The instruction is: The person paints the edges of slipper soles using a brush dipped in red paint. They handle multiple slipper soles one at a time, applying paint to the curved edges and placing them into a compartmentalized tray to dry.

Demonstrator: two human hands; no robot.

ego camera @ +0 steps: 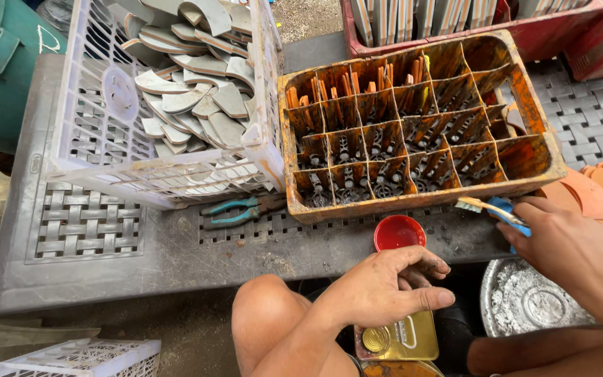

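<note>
A blue-handled brush (497,208) was gripped in the right hand (560,241), its long axis running leftward, bristles toward the small red lid (398,231). The left hand (385,285), nearer that lid, was held loosely curled and apparently empty above a gold tin (403,338). Beyond stood an orange divided crate (413,126), with a white basket (176,98) of grey pieces alongside.

One orange divided crate (525,164), one white basket (99,105) of grey pieces, one red lid (398,232), one pair of pliers (235,209), one brush (486,207).
</note>
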